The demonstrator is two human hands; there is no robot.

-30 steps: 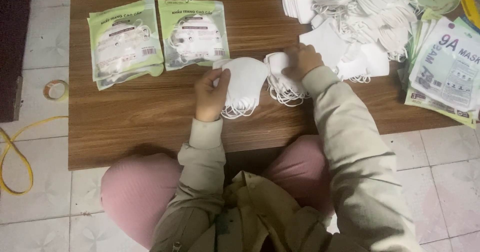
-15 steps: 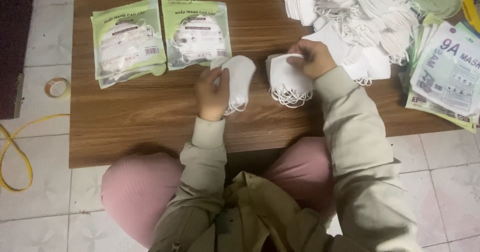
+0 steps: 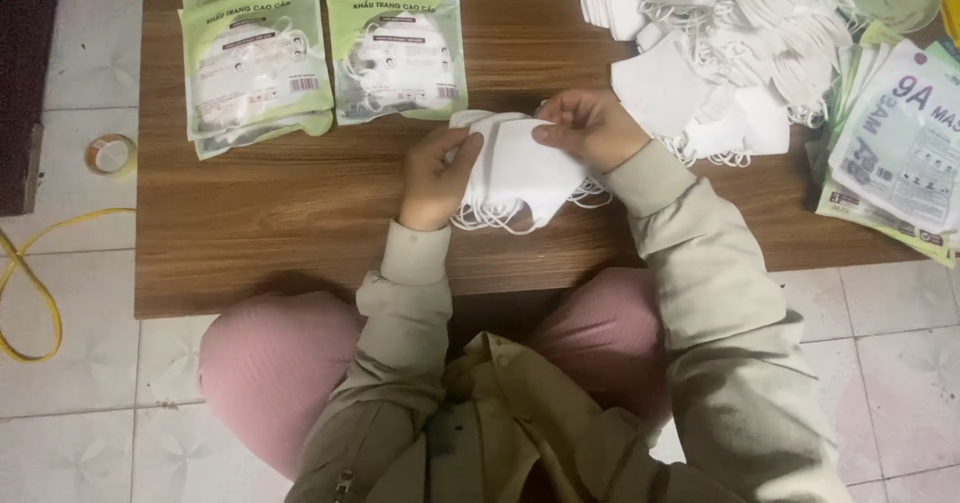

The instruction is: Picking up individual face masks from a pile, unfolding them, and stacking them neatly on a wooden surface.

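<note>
Both hands have drawn together since half a second ago: the 2 separate bunches of masks then held apart now sit as 1 stack of white masks [image 3: 520, 168] between them, over the middle of the wooden table [image 3: 260, 233].

Largest to smallest: the table spans the far half of the view. On its far right lies a big loose heap of white masks [image 3: 740, 43], too many to count. At the right edge rests a pile of flat empty pouches [image 3: 900, 153], number unclear. On the far left lie 2 filled green-and-white packets side by side [image 3: 320, 58], the left one apparently atop a third. A roll of tape [image 3: 110, 153] and a yellow cord [image 3: 25, 283] lie on the tiled floor at left.

The stack's long axis runs left to right, ear loops hanging toward the near edge. The left hand [image 3: 435, 178] clasps its left end, fingers curled around it; the right hand [image 3: 590, 128] pinches the far right corner between thumb and fingertips. Both hands touch it, so neither is nearer.
</note>
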